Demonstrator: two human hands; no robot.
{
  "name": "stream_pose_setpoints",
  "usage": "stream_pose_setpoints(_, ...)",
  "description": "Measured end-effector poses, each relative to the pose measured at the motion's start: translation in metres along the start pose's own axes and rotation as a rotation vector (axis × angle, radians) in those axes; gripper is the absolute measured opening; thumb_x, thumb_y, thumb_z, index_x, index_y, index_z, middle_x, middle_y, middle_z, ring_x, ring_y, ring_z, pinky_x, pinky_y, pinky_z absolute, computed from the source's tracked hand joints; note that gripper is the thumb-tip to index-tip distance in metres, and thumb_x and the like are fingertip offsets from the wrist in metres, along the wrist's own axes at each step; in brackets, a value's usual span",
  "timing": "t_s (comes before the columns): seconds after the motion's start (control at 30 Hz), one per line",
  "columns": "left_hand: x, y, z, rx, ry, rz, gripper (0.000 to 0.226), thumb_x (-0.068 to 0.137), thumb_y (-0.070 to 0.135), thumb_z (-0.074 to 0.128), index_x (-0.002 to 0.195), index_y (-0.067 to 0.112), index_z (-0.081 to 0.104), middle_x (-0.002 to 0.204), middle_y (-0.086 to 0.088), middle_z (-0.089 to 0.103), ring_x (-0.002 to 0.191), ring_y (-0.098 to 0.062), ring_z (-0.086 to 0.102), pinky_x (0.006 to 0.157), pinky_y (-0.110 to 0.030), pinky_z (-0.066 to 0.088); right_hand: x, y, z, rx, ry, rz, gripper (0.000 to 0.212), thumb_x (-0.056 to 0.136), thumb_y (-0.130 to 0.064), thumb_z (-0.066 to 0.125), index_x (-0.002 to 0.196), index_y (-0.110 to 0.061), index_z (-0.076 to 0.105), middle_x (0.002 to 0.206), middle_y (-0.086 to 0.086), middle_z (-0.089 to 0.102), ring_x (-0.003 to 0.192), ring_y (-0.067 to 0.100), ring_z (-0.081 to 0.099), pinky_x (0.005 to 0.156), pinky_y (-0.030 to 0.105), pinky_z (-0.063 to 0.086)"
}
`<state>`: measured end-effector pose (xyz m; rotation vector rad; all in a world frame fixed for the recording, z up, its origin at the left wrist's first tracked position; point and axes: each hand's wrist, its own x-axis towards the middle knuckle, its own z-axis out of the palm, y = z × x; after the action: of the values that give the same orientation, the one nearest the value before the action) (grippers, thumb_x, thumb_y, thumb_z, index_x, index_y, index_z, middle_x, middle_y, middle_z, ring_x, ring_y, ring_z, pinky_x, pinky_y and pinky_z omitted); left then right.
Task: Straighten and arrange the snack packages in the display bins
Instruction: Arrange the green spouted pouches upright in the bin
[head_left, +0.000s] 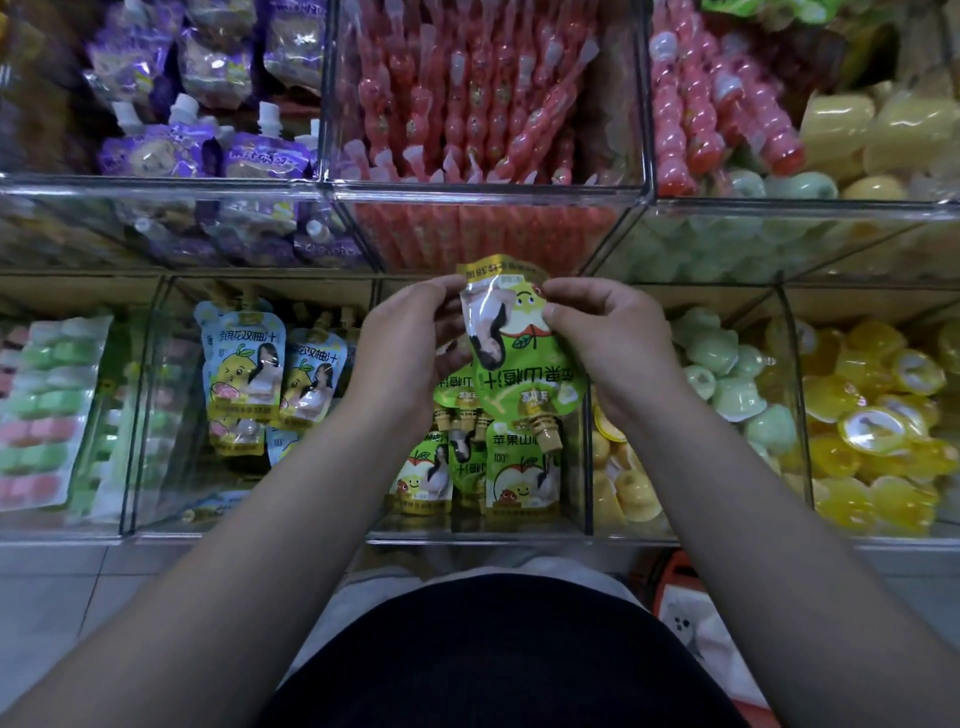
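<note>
Nearest the person stands the green bin (467, 538), a clear compartment stocked with green pouches (522, 478) that stand print upright, spouts at their far ends. Just above this stock, over the bin's middle, hangs the held pouch (524, 364). Its long axis runs near to far, its spout (548, 436) points back toward the person, and its print reads upside down. The left grip (410, 338) and right grip (608, 338) both pinch the pouch's far sealed end, one at each corner, so the body and spout lie on the near side of both. Neither is clearly the nearer to it. Judged from the stock, a half turn end for end would bring the spout to match. Left of the bin are blue-yellow pouches (244, 364); beyond it, pink sticks (467, 104).
</note>
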<state>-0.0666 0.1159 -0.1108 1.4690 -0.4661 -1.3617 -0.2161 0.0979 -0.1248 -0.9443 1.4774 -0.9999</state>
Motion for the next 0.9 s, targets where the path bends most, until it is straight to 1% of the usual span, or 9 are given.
stream_pose_setpoints(0.13, 0.008, -0.011, -0.001, 0.037, -0.003, -0.046, 0.021, 0.097, 0.015, 0.051, 0.091, 0.019, 0.071, 0.068, 0.012, 0.070, 0.065, -0.007, 0.063, 0.054, -0.023, 0.047, 0.004, 0.015, 0.001, -0.041, 0.029, 0.013, 0.022, 0.089, -0.004, 0.067, 0.086, -0.025, 0.072, 0.085, -0.003, 0.073, 0.068, 0.003, 0.069, 0.062, 0.019, 0.055)
stream_pose_setpoints(0.3, 0.018, -0.023, -0.001, 0.071, -0.005, -0.087, 0.021, 0.096, 0.014, 0.052, 0.093, 0.019, 0.072, 0.071, 0.012, 0.072, 0.072, -0.008, 0.066, 0.067, -0.028, 0.051, 0.010, 0.031, -0.001, -0.093, 0.032, 0.052, 0.021, 0.092, -0.009, 0.064, 0.087, -0.028, 0.072, 0.091, -0.002, 0.075, 0.084, 0.016, 0.073, 0.080, 0.038, 0.061)
stream_pose_setpoints(0.47, 0.030, -0.036, 0.001, 0.086, 0.004, -0.109, 0.017, 0.095, 0.015, 0.055, 0.091, 0.017, 0.071, 0.067, 0.012, 0.071, 0.070, -0.005, 0.066, 0.069, -0.028, 0.051, 0.019, 0.044, 0.000, -0.141, 0.027, 0.039, 0.019, 0.093, -0.011, 0.062, 0.094, -0.028, 0.072, 0.094, -0.007, 0.073, 0.089, 0.009, 0.071, 0.082, 0.030, 0.059)
stream_pose_setpoints(0.57, 0.037, -0.042, 0.001, 0.148, -0.019, -0.112, 0.020, 0.096, 0.014, 0.053, 0.093, 0.019, 0.072, 0.078, 0.011, 0.075, 0.085, -0.004, 0.069, 0.069, -0.025, 0.052, 0.025, 0.053, 0.001, -0.172, 0.024, 0.052, 0.018, 0.094, -0.013, 0.061, 0.099, -0.027, 0.071, 0.099, -0.008, 0.072, 0.096, 0.009, 0.068, 0.088, 0.032, 0.057)
stream_pose_setpoints(0.63, 0.044, -0.046, 0.001, 0.176, -0.036, -0.120, 0.023, 0.097, 0.014, 0.050, 0.097, 0.019, 0.072, 0.096, 0.005, 0.075, 0.099, -0.007, 0.068, 0.071, -0.024, 0.050, 0.030, 0.060, 0.002, -0.187, 0.018, 0.069, 0.016, 0.095, -0.015, 0.061, 0.101, -0.026, 0.069, 0.101, -0.008, 0.071, 0.097, 0.010, 0.067, 0.090, 0.034, 0.057)
stream_pose_setpoints(0.7, 0.050, -0.051, 0.000, 0.219, -0.059, -0.113, 0.026, 0.099, 0.013, 0.046, 0.096, 0.020, 0.070, 0.112, -0.002, 0.071, 0.109, -0.011, 0.065, 0.077, -0.026, 0.049, 0.035, 0.065, 0.003, -0.233, 0.008, 0.071, 0.015, 0.095, -0.017, 0.061, 0.107, -0.023, 0.069, 0.104, -0.007, 0.070, 0.095, 0.009, 0.066, 0.088, 0.032, 0.057)
stream_pose_setpoints(0.73, 0.053, -0.055, -0.001, 0.237, -0.065, -0.111, 0.026, 0.098, 0.014, 0.046, 0.094, 0.022, 0.070, 0.115, -0.003, 0.069, 0.111, -0.013, 0.063, 0.081, -0.027, 0.049, 0.037, 0.069, 0.003, -0.257, 0.004, 0.064, 0.017, 0.095, -0.018, 0.061, 0.109, -0.022, 0.069, 0.107, -0.006, 0.069, 0.095, 0.008, 0.065, 0.087, 0.031, 0.057)
stream_pose_setpoints(0.83, 0.060, -0.064, -0.004, 0.235, -0.070, -0.137, 0.021, 0.096, 0.015, 0.052, 0.092, 0.026, 0.069, 0.108, 0.003, 0.069, 0.109, -0.011, 0.061, 0.097, -0.031, 0.046, 0.045, 0.080, 0.008, -0.377, -0.023, 0.025, 0.023, 0.095, -0.022, 0.062, 0.117, -0.025, 0.066, 0.120, -0.002, 0.062, 0.104, 0.010, 0.060, 0.093, 0.030, 0.052)
stream_pose_setpoints(0.9, 0.063, -0.069, -0.003, 0.230, -0.100, -0.146, 0.017, 0.095, 0.016, 0.055, 0.093, 0.026, 0.069, 0.108, 0.005, 0.068, 0.109, -0.011, 0.059, 0.103, -0.034, 0.042, 0.050, 0.088, 0.012, -0.440, -0.059, 0.013, 0.031, 0.094, -0.022, 0.062, 0.125, -0.021, 0.062, 0.126, 0.000, 0.055, 0.112, 0.013, 0.057, 0.099, 0.032, 0.049)
